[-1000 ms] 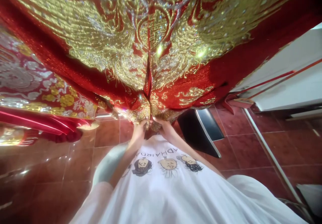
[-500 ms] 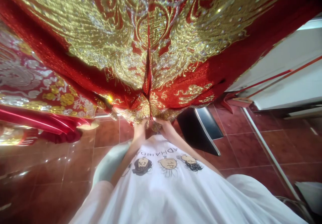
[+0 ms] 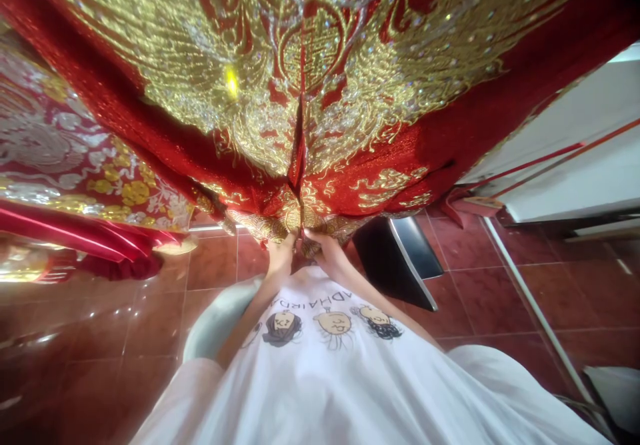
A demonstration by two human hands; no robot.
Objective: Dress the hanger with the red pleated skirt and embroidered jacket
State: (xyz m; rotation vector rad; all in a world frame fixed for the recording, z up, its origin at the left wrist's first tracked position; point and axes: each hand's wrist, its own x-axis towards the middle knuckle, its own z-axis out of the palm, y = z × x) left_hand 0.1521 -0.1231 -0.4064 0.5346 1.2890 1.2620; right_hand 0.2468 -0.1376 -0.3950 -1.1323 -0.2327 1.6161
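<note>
A red garment (image 3: 310,85) covered in gold and silver beaded embroidery hangs in front of me and fills the upper part of the view. Its front opening runs down the middle to the hem. My left hand (image 3: 280,258) and my right hand (image 3: 325,252) are side by side at the bottom of that opening, each pinching the gold hem edge on its own side. The fingertips are partly tucked under the fabric. My white printed T-shirt (image 3: 340,378) fills the lower view.
A second red embroidered garment (image 3: 75,178) hangs at the left. Red-brown floor tiles (image 3: 150,312) lie below. A dark flat panel (image 3: 395,258) leans just right of my hands. A white surface with red strips (image 3: 575,158) and a thin white rail (image 3: 530,298) are at the right.
Both hands stay pinched on the hem at the opening. The view has shifted slightly, and the glint on the beading has moved to the left.
</note>
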